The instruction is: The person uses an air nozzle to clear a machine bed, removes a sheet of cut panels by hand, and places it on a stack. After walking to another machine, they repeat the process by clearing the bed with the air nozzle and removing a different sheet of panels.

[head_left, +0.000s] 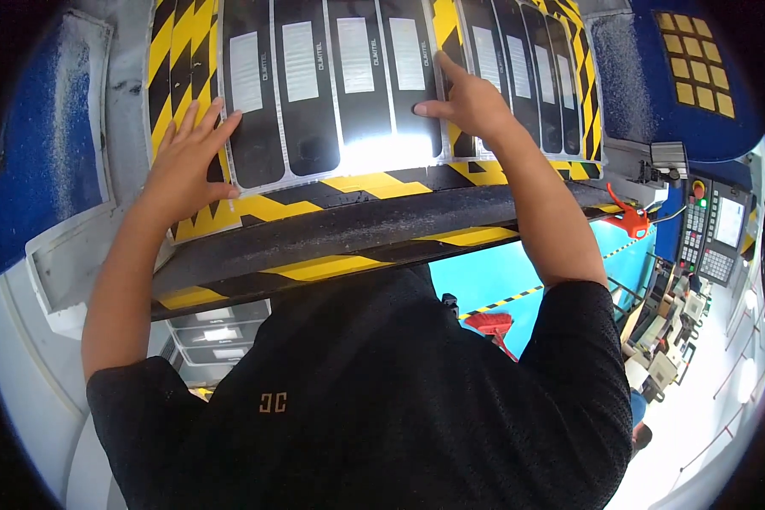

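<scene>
Black rounded panels (306,136) with pale printed blocks lie side by side in a clear-edged sheet on the machine bed. My left hand (183,166) rests with fingers spread at the sheet's left edge, over yellow-and-black tape (183,51). At the sheet's right edge is my right hand (476,104), its index finger and thumb stretched apart; the thumb lies over the rightmost panel of this group. Neither hand holds anything. A second group of similar panels (527,76) lies just right of it.
A striped front ledge (331,268) runs before my body. To the right are a red spray gun (631,221) and a control panel (718,225) with a screen and buttons. More panels (221,334) lie below at left; a red brush head (489,323) is lower right. A person (640,425) is partly visible far right.
</scene>
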A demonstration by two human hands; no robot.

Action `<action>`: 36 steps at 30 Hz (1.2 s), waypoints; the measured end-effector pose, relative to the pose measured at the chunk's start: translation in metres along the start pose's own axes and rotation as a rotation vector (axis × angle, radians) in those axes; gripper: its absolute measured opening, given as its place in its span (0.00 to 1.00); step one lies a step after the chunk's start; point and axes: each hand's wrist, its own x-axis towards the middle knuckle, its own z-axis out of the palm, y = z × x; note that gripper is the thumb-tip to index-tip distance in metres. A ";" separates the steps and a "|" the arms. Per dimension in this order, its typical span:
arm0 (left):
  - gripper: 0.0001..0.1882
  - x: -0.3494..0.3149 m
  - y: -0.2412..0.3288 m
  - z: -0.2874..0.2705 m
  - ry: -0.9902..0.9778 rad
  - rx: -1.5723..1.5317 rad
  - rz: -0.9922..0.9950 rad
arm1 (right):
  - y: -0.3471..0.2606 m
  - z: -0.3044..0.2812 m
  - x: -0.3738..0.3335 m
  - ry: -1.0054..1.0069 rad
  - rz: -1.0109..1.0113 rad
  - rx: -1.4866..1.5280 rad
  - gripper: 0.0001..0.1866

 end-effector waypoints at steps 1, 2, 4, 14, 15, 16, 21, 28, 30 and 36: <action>0.54 0.000 0.000 0.000 0.008 0.006 -0.003 | -0.001 0.000 0.000 -0.002 0.007 0.010 0.51; 0.54 -0.001 0.000 0.001 0.016 0.011 -0.008 | -0.002 -0.001 0.000 -0.003 0.007 0.010 0.51; 0.54 -0.001 -0.004 0.004 0.019 0.009 0.007 | -0.005 0.000 0.002 -0.025 0.030 0.027 0.52; 0.46 0.004 -0.025 0.023 0.128 -0.002 0.111 | 0.005 -0.002 0.001 0.025 -0.041 0.154 0.51; 0.45 0.003 -0.024 0.025 0.172 0.019 0.140 | -0.008 -0.012 0.002 -0.078 0.042 0.107 0.51; 0.45 0.002 -0.024 0.025 0.166 0.024 0.116 | -0.004 -0.005 0.004 -0.050 0.002 0.117 0.51; 0.42 0.001 -0.020 0.017 0.100 0.053 0.065 | -0.010 -0.006 0.003 -0.086 0.065 0.136 0.52; 0.42 0.001 -0.023 0.021 0.109 0.061 0.072 | -0.014 -0.004 0.003 -0.058 0.057 0.131 0.53; 0.42 0.001 -0.023 0.018 0.100 0.064 0.068 | -0.012 -0.004 0.003 -0.045 0.036 0.127 0.52; 0.44 0.003 -0.021 0.018 0.076 0.067 0.066 | -0.008 -0.001 0.002 -0.015 0.036 0.119 0.52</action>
